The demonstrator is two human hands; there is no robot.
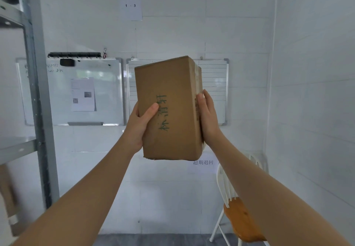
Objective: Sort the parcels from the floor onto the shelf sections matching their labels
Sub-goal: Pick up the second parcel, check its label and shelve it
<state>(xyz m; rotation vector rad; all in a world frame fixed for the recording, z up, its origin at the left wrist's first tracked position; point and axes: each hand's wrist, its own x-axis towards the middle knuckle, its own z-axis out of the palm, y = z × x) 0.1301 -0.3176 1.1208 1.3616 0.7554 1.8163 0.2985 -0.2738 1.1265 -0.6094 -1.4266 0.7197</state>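
A cardboard parcel [169, 109] is held upright at chest height between 2 hands, well off the floor, presumably so its label can be read before shelving. The left hand [139, 125] is wrapped around its left edge, thumb laid on the front face; the right hand [208, 117] is pressed flat against the right side. Green handwriting is seen on the front. A metal shelf [36, 96] stands at left; 2 whiteboards [107, 92] and a paper marked "1 - 3" [131, 7] hang behind. A chair [238, 217] stands below right, clear of the shelf.
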